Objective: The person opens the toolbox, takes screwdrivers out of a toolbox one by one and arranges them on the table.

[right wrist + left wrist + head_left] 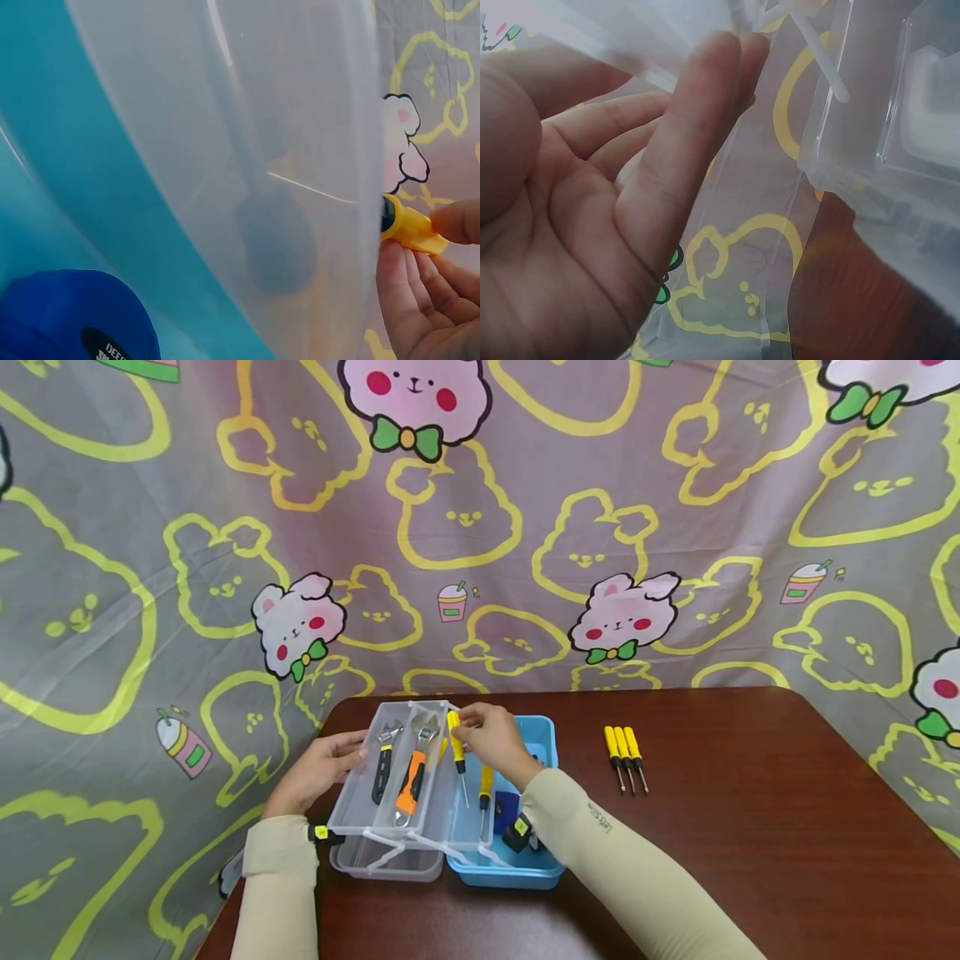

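Observation:
My left hand [318, 768] grips the left side of a clear divided tray [352, 814], raised on white link arms above a toolbox. My right hand [495, 739] pinches a yellow-handled screwdriver [456, 732] by its handle, its shaft slanting down over the tray's right compartment. Another yellow screwdriver [486, 783] shows in that part, and a bit of yellow lies left of the held one. A black-handled adjustable wrench [382, 772] and an orange-handled adjustable wrench [411, 781] lie in separate compartments. The right wrist view shows the held yellow handle [418, 231] beyond the tray wall.
The light blue toolbox base [510, 878] sits beneath, holding a round blue object [75, 319] with a black label. A clear lid [405, 867] spreads to its left. Three yellow screwdrivers [624, 745] lie side by side on the brown table [720, 827]. A patterned curtain [525, 543] hangs behind.

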Demonstrator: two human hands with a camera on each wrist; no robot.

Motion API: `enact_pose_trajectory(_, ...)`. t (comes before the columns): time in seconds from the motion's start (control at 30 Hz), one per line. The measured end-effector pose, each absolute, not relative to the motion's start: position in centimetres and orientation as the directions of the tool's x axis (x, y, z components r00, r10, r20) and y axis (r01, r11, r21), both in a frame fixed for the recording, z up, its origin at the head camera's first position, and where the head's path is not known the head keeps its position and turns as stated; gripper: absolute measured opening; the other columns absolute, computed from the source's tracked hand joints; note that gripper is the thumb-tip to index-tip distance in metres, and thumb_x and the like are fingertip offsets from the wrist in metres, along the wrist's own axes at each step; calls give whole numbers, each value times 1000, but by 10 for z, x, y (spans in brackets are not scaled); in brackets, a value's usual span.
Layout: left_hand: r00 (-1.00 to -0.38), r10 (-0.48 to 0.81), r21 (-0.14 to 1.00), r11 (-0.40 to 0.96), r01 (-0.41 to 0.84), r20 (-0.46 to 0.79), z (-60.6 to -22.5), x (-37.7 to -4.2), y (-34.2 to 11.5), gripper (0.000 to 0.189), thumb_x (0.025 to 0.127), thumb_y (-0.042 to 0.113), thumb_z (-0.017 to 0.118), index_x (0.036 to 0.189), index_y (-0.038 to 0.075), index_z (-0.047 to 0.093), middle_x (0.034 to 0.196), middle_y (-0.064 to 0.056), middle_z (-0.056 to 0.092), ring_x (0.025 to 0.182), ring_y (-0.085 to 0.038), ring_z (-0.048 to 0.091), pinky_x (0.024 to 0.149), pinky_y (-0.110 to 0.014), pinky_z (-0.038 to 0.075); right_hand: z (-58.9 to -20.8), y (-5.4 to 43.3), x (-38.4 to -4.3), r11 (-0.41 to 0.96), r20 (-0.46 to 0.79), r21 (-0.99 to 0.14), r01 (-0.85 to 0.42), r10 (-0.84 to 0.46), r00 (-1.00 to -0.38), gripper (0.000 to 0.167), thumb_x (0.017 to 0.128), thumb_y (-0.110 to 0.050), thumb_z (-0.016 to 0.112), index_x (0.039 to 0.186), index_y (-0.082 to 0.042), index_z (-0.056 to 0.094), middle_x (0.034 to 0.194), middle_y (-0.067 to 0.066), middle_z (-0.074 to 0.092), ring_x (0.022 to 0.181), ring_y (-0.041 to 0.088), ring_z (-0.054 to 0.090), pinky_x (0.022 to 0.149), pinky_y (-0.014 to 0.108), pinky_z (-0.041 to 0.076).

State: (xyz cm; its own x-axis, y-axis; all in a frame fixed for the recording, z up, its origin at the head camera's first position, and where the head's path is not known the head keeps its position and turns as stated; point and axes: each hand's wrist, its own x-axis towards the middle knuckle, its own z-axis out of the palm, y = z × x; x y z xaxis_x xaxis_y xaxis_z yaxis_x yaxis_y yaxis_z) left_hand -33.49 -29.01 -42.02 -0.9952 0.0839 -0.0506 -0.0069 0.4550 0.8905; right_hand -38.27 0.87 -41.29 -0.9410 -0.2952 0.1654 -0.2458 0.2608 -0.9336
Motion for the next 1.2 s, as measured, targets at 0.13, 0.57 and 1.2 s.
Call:
enact_pose_trajectory(0.13,-995,82,892,452,-10,-53,-420,-335,-290,49,99,24,58,144,7,47,124,-15,61,101,-27,64,83,-43,54,-412,10,-382,241,182,-938,-249,-270,-946,26,91,-16,70,115,-7,66,97,4,62,77,18,65,70,36,57)
enact_pose_trajectory(0.57,-995,85,893,449,-11,-55,-421,-335,-289,50,99,24,58,145,7,46,125,-15,61,101,-27,64,83,-43,54,-409,14,-383,210,198,-945,-252,-246,-949,24,90,-16,70,112,-7,67,95,5,63,71,20,66,69,38,57)
enact_pose_trajectory(1.2,-996,81,890,456,-7,-49,-421,-335,-290,51,99,25,59,145,7,46,126,-16,60,102,-28,63,83,-44,54,-400,27,-384,177,219,-948,-263,-231,-948,25,91,-15,69,114,-5,66,94,8,63,74,22,66,74,46,56)
